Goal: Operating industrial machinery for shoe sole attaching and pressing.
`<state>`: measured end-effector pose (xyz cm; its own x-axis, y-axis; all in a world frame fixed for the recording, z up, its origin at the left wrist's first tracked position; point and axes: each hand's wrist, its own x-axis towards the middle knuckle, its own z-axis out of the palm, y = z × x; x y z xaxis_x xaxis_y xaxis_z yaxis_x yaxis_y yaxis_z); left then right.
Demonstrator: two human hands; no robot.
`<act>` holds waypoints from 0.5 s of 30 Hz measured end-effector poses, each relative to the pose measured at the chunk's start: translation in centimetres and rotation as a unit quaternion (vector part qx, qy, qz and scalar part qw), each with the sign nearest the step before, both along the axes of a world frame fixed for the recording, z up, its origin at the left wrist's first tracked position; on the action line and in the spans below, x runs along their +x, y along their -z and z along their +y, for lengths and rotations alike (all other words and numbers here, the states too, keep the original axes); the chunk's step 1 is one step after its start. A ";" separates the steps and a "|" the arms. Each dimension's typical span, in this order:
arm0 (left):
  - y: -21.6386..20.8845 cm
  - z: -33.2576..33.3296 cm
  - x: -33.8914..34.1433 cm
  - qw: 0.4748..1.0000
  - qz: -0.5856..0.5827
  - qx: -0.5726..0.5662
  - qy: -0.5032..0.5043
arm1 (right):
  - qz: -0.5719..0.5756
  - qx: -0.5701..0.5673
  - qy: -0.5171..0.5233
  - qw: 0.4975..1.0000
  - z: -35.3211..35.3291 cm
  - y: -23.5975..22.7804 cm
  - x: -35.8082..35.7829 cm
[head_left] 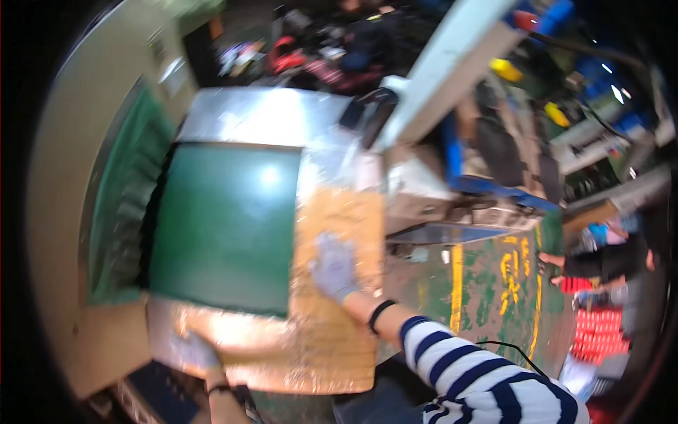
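Note:
My right hand (333, 267), in a pale grey glove, lies on the brown tape-covered board (337, 332) to the right of a green belt (224, 226). Its fingers are stretched out and hold nothing. My left hand (195, 351), gloved the same way, is at the near left part of this board, fingers apart and with no object visible in it. The belt is flat and bare, and leads left to a green strip curtain (126, 198) hanging over an opening in a beige machine housing (70, 169). Motion blurs both hands slightly.
Beyond the belt lies a shiny metal plate (261, 113), with a dark object (371, 116) at its right end. A pale post (445, 71) slants upward there. Right of the table are a green floor with yellow markings (457, 283), stacked red boxes (599, 332) and another person (607, 263).

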<state>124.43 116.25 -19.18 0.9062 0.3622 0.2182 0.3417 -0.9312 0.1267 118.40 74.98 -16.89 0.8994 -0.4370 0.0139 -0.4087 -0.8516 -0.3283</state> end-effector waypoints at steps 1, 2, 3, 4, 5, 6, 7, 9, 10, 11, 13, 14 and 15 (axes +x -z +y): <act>0.2 -0.7 -1.3 0.999 0.046 0.013 0.002 | 0.063 -0.037 -0.021 0.997 -0.2 -0.2 -0.1; 0.4 -1.7 -3.5 0.992 0.125 0.017 -0.029 | 0.047 -0.042 -0.017 0.998 -0.4 -0.4 -0.3; 0.8 -3.6 -6.6 0.994 0.105 0.036 0.005 | 0.085 -0.050 -0.027 0.995 -0.4 -0.6 -0.4; 0.9 -6.5 -9.4 0.992 0.125 0.021 -0.003 | 0.057 -0.040 -0.031 0.997 -0.4 -0.9 -0.3; 0.9 -9.9 -12.7 0.992 0.121 0.016 0.021 | 0.105 -0.014 -0.045 0.993 -0.7 -1.1 -0.6; 0.6 -13.7 -16.5 0.989 0.143 -0.013 0.024 | 0.075 -0.019 -0.059 0.995 -0.9 -1.2 -1.0; -0.3 -17.4 -20.1 0.987 0.143 -0.030 0.068 | 0.096 -0.014 -0.080 0.992 -1.3 -1.4 -1.8; -2.9 -24.8 -25.7 0.988 0.124 0.020 0.091 | 0.128 -0.034 -0.190 0.973 -3.0 -1.7 -4.6; -4.4 -27.7 -28.0 0.968 0.235 -0.009 0.093 | 0.089 0.013 -0.212 0.973 -3.7 -1.8 -7.1; -5.9 -30.0 -29.8 0.965 0.235 -0.035 0.107 | 0.131 0.037 -0.243 0.960 -4.6 -2.0 -9.9; -8.4 -32.1 -30.4 0.967 0.211 -0.053 0.133 | 0.134 0.208 -0.225 0.942 -7.5 -2.5 -16.6; -9.2 -32.5 -30.4 0.966 0.205 -0.059 0.144 | 0.076 0.239 -0.235 0.939 -9.5 -2.8 -20.1; -9.7 -32.7 -30.2 0.966 0.198 -0.062 0.153 | 0.097 0.245 -0.246 0.933 -11.9 -3.1 -23.2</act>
<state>94.21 83.54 -9.48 0.9786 0.0655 -0.1948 0.0977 -0.9822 0.1605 95.18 63.05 -13.79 0.9573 0.1177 -0.2641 -0.1015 -0.7185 -0.6881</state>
